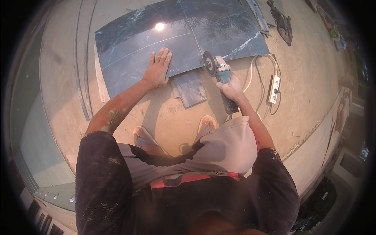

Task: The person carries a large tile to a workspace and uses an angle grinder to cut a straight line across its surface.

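Observation:
A large dark blue-green tile slab (137,43) with white veins lies in front of me. A pale straight line crosses it from the far side to its near edge. My left hand (157,68) rests flat on the slab near that edge, fingers spread. My right hand (232,88) is wrapped round the body of an angle grinder (224,73). The grinder's round disc (210,63) stands upright by the slab's near edge, close to the end of the line. Whether disc and slab touch, I cannot tell.
Smaller grey tile pieces (190,89) lie partly under the slab's near edge. To the right, a white power strip (273,89) has cables looping around it. Long thin strips (87,62) lie on the left floor. A crumpled black bag (282,23) is at the far right.

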Tool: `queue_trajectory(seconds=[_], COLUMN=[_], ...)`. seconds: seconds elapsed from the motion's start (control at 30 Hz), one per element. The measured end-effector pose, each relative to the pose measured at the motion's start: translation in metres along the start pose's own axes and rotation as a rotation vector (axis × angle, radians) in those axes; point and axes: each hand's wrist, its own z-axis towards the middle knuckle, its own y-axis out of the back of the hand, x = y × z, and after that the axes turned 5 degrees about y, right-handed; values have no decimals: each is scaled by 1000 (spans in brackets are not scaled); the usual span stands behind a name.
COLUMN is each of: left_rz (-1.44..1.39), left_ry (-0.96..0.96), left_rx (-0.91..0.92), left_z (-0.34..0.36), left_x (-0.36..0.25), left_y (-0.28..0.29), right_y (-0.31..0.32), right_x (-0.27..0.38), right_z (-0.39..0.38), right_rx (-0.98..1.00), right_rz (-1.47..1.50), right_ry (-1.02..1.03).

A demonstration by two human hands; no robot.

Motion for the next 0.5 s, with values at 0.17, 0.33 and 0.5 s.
queue_trajectory(seconds=[0.17,0.33,0.5], left_rz=[-28,-24,-3], left_ry=[11,-7,-1], left_rx=[9,-13,7], left_z=[0,0,0], left_x=[2,1,-1], left_y=[-4,-3,-2], right_y=[1,-4,-10], right_x=[3,-4,-9], right_z=[-2,-3,0], right_rx=[50,45,8], right_rz=[5,-12,20], right_ry=[-34,-37,-20])
